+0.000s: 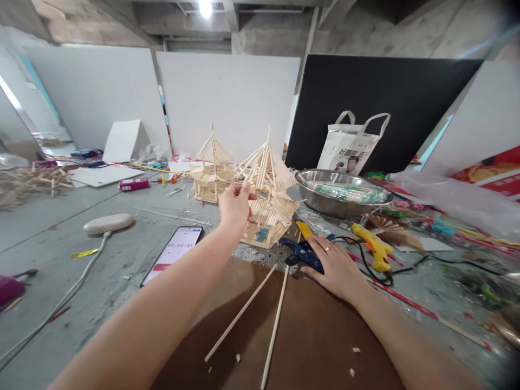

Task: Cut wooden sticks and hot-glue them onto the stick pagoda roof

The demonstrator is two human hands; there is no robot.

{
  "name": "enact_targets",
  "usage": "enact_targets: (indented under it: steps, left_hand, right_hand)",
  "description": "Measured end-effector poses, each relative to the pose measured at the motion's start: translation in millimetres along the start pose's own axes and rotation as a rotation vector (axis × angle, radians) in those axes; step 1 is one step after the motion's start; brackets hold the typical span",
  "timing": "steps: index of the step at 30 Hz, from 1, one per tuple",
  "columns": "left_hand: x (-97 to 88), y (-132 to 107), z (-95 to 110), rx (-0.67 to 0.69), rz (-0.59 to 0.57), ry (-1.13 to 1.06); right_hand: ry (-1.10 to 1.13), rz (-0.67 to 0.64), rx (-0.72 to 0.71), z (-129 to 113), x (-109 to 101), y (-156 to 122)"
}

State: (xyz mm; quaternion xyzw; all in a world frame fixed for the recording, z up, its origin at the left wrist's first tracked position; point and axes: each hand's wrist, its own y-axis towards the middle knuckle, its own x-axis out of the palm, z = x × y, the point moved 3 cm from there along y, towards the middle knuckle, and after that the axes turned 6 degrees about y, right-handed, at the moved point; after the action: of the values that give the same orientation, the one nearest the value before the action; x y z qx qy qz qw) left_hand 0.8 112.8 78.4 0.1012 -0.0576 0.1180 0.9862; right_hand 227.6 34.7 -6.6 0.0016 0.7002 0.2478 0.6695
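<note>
My left hand (pixel 233 205) is pinched on a thin stick at the roof edge of a wooden stick pavilion model (pixel 268 195) standing just beyond a brown board (pixel 309 330). My right hand (pixel 333 265), with a ring on one finger, is closed over blue-handled cutters (pixel 300 253) with a yellow part, lying at the board's far edge. Two long loose sticks (pixel 260 309) lie across the board. A second pavilion model (pixel 211 168) stands farther back.
A phone (pixel 174 252) showing a timer lies left of the board. A yellow glue gun (pixel 376 246) with a black cord, a metal bowl (pixel 341 189), a white bag (pixel 353 143), a pile of sticks (pixel 28 184) and a white cable (pixel 60 298) surround the work area.
</note>
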Motion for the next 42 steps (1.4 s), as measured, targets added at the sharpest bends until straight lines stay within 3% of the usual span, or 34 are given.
enact_targets:
  steps: [6,15,34,42]
  left_hand:
    - [18.8,-6,2,-0.153,-0.042,-0.242]
    - [22.7,4,-5,-0.301,-0.144,-0.430]
    - [18.7,9,-6,-0.478,-0.219,-0.404]
    - [18.8,9,-7,-0.430,-0.166,-0.394]
  right_hand:
    - [-0.001,0.004,0.001,0,1,-1]
    - [0.029,0.031,0.007,3,5,-1]
    - [0.047,0.032,0.014,2,4,0]
    - [0.051,0.042,0.013,3,5,-1]
